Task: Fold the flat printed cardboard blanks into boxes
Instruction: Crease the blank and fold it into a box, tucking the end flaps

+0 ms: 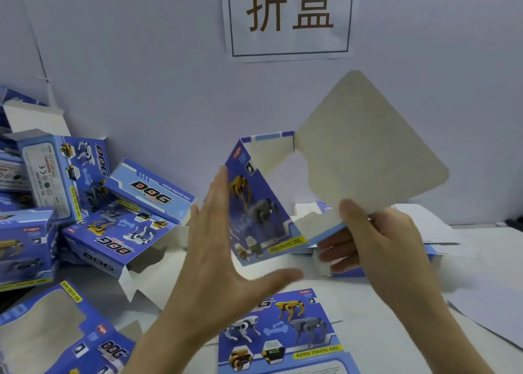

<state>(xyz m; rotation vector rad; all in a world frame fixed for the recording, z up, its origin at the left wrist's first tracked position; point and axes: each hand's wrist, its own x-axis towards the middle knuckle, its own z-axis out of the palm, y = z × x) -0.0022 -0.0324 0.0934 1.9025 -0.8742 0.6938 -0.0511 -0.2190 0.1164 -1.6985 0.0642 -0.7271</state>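
Head view: the right hand (376, 240) grips a half-opened blue printed cardboard box blank (254, 203) in the air above the middle of the white table (486, 263). Its thumb presses the grey unprinted inside and its fingers curl under the light-blue edge on the near right. The blank's face with pictures of toy dogs turns left. Its large rounded grey flap (368, 147) stands open, tilted up to the far right against the pale wall.

The left hand (215, 249) is spread flat, fingers straight and thumb out, just left of that printed face. Whether the fingertips touch the card cannot be told.

On the table below the hands, near the viewer, lies a flat blue blank (277, 334), printed side up, with dog pictures and a yellow strip. To the left a heap of folded blue boxes (127, 226) marked "DOG" lies tumbled at all angles, some with end flaps open. One blue box with a cut-out window (56, 325) lies at the near left.

Beyond the right hand is a low stack of flat sheets (424, 220), white side up. High on the far wall hangs a white paper sign (288, 16) with two large dark characters in a thin frame.
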